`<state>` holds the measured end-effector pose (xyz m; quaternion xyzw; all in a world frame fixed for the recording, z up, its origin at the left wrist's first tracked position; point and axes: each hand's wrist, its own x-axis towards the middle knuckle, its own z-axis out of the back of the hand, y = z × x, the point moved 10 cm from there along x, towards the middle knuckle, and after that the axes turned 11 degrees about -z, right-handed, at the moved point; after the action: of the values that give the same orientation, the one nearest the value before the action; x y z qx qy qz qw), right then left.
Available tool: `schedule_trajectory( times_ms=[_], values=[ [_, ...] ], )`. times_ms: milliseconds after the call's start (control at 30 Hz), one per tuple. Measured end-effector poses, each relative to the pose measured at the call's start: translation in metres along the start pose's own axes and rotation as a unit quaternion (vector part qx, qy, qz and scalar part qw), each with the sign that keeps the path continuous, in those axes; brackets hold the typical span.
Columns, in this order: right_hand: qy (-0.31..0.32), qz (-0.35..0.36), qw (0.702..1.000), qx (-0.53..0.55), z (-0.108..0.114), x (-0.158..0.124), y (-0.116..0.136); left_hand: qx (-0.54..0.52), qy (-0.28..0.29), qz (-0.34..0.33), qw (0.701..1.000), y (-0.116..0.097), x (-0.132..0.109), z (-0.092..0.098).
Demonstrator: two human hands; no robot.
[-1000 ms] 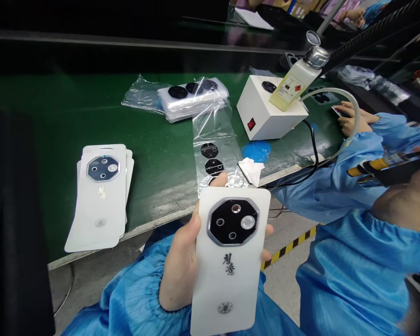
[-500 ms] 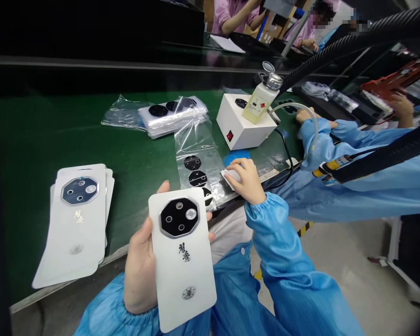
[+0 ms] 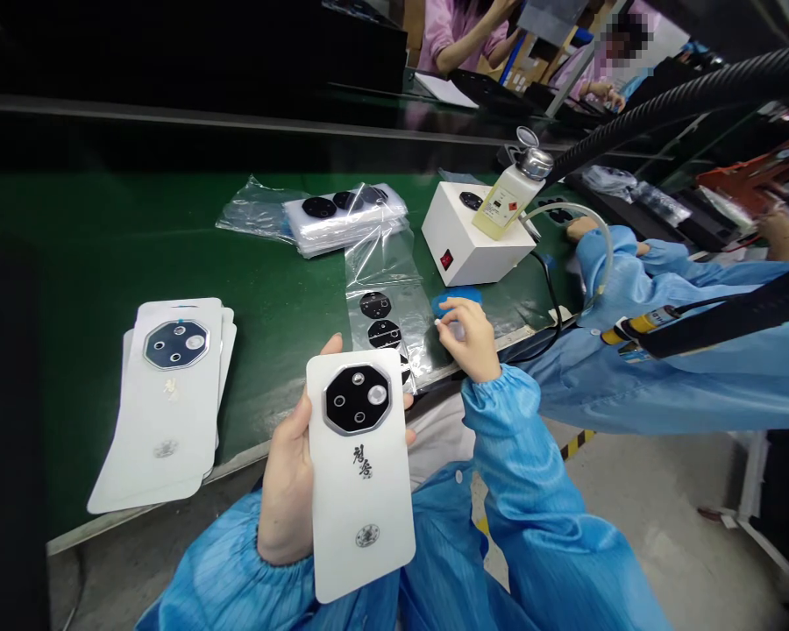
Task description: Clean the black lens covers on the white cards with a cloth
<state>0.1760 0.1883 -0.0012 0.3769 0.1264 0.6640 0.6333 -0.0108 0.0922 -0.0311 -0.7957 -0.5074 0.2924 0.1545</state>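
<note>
Head view, white panel (image 3: 363, 491), gripped between left thumb (image 3: 297, 419) and fingers (image 3: 332, 343)

One bottle (image 3: 508, 203), perhaps four white panels (image 3: 363, 491)

Nearer than the white box (image 3: 464, 245) and to its left, a white cover (image 3: 365, 495) bears two black brush-style characters (image 3: 361, 461), hard to read, above a round seal (image 3: 367, 535). Farther left of the box, a stacked cover (image 3: 161, 416) shows gold characters (image 3: 171, 388) and a grey seal (image 3: 165, 449). At the box's top, a bottle (image 3: 508, 203) has a label (image 3: 498, 208) with a red diamond sign (image 3: 513, 207) and unreadable print. Right of the box, a yellow tool's (image 3: 639, 325) lettering is illegible.
</note>
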Motion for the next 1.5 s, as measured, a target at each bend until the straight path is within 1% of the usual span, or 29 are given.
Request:
schedule_trajectory(
  times_ms=[67, 133, 167, 200, 233, 333, 433, 500, 567, 700, 767, 867, 967, 1100, 1167, 1267, 1333, 1500],
  values=[
    [-0.009, 0.004, 0.998, 0.061, 0.013, -0.009, 0.018, 0.003, -0.006, -0.014, 1.000, -0.001, 0.002, 0.000],
    [-0.003, 0.003, 0.993, 0.122, 0.025, -0.024, 0.041, -0.005, -0.013, -0.027, 1.000, -0.003, 0.004, -0.002],
    [0.004, 0.003, 0.988, 0.155, 0.030, -0.034, 0.054, -0.008, -0.016, -0.027, 0.999, -0.003, 0.004, -0.003],
    [0.020, 0.000, 0.977, 0.214, 0.035, -0.043, 0.065, -0.012, -0.021, -0.024, 0.999, -0.002, 0.004, -0.005],
    [0.038, 0.012, 0.969, 0.244, 0.038, -0.053, 0.080, -0.017, -0.024, -0.023, 0.999, -0.002, 0.003, -0.007],
    [0.090, 0.032, 0.962, 0.255, 0.039, -0.075, 0.113, -0.049, -0.021, -0.024, 0.998, -0.001, 0.000, -0.016],
    [0.122, 0.031, 0.970, 0.209, 0.033, -0.085, 0.128, -0.102, -0.001, -0.045, 0.994, -0.003, -0.004, -0.025],
    [0.121, 0.034, 0.975, 0.181, 0.031, -0.087, 0.134, -0.123, 0.006, -0.053, 0.991, -0.003, -0.007, -0.029],
    [0.097, 0.045, 0.981, 0.161, 0.034, -0.086, 0.139, -0.120, 0.004, -0.060, 0.991, -0.004, -0.008, -0.029],
    [0.074, 0.094, 0.988, 0.097, 0.033, -0.086, 0.153, -0.064, -0.040, -0.089, 0.993, -0.010, -0.010, -0.022],
    [0.062, 0.114, 0.989, 0.072, 0.032, -0.087, 0.158, -0.059, -0.053, -0.099, 0.992, -0.011, -0.010, -0.020],
    [0.033, 0.121, 0.991, 0.046, 0.031, -0.087, 0.159, -0.080, -0.025, -0.119, 0.989, -0.014, -0.008, -0.023],
    [0.042, 0.114, 0.992, 0.027, 0.023, -0.088, 0.158, -0.079, 0.005, -0.142, 0.987, -0.017, -0.007, -0.024],
    [0.044, 0.114, 0.992, 0.017, 0.018, -0.087, 0.158, -0.065, 0.034, -0.147, 0.986, -0.016, -0.008, -0.028],
    [0.033, 0.119, 0.992, 0.015, 0.019, -0.087, 0.160, -0.077, 0.039, -0.151, 0.985, -0.015, -0.009, -0.030],
    [0.029, 0.126, 0.992, 0.004, 0.018, -0.087, 0.163, -0.095, 0.034, -0.141, 0.985, -0.011, -0.009, -0.031],
    [0.028, 0.127, 0.992, -0.005, 0.017, -0.086, 0.163, -0.090, 0.031, -0.139, 0.986, -0.010, -0.011, -0.031],
    [0.027, 0.132, 0.991, -0.002, 0.016, -0.090, 0.163, -0.063, 0.039, -0.165, 0.983, -0.014, -0.014, -0.032]
  ],
)
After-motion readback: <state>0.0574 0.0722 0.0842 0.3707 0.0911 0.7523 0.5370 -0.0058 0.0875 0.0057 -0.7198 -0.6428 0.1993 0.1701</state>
